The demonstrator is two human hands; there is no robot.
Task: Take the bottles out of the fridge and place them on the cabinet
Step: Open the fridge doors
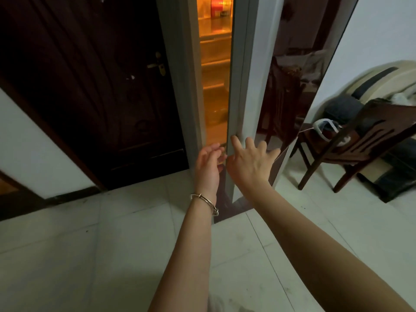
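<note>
The fridge door (249, 70) stands a narrow gap ajar, and orange light shows the shelves (215, 64) inside. A red container (219, 6) sits on the top shelf; no bottle is plainly visible through the gap. My right hand (249, 159) lies against the lower edge of the door with fingers spread, the thumb at the door's inner edge. My left hand (208, 164), with a bracelet on the wrist, reaches into the gap just left of the door edge, fingers loosely curved and holding nothing.
A dark wooden door (96, 86) stands to the left of the fridge. A wooden chair (351, 149) with a bag on its seat stands to the right, with bedding behind it. Pale floor tiles (112, 244) lie below.
</note>
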